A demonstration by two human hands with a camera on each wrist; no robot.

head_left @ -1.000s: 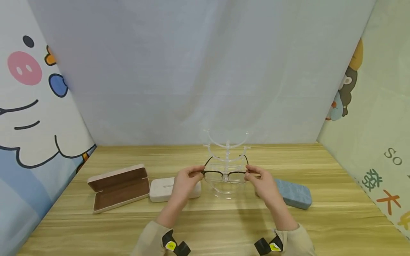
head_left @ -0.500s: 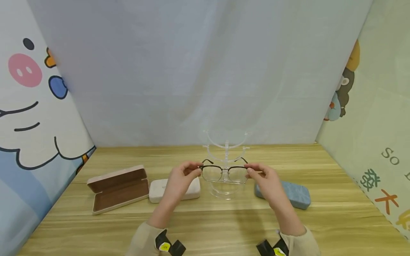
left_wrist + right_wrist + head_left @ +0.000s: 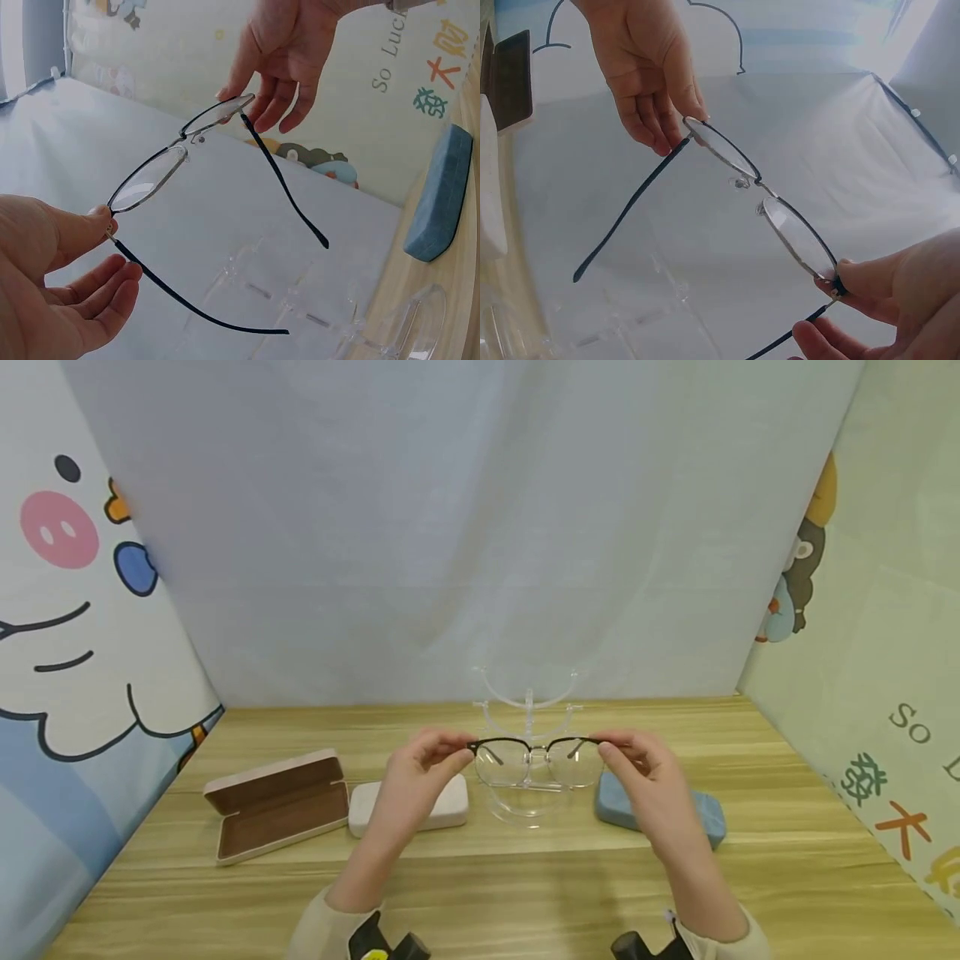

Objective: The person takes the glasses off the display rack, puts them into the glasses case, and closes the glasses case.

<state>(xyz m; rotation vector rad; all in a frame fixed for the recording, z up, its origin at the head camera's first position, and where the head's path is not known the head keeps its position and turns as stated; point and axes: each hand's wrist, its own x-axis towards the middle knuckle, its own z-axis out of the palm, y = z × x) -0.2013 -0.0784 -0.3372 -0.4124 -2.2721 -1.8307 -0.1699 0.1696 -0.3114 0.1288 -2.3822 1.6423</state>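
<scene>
A pair of eyeglasses [image 3: 538,745] with a dark upper rim and thin metal lower rim is held up between both hands, its temples unfolded and pointing away. My left hand [image 3: 417,783] pinches the left hinge corner between thumb and fingers. At the opposite corner my right hand [image 3: 654,787] pinches the frame the same way. In the left wrist view the eyeglasses [image 3: 146,178] hang in the air, clear of the transparent display stand [image 3: 289,300]. Behind the lenses in the head view, the stand [image 3: 529,714] shows its curved, tiered arms.
On the left lies an open case [image 3: 281,810] with a brown lining. Beside it a closed white case [image 3: 447,806] is partly hidden by the left forearm. A blue case [image 3: 617,800] sits behind the right wrist. A pale curtain [image 3: 375,568] hangs at the table's back edge.
The eyeglasses have come off the stand toward the person and upward, and the front has tilted up so the lenses face the head camera. Both hands moved with them, the right one outward.
</scene>
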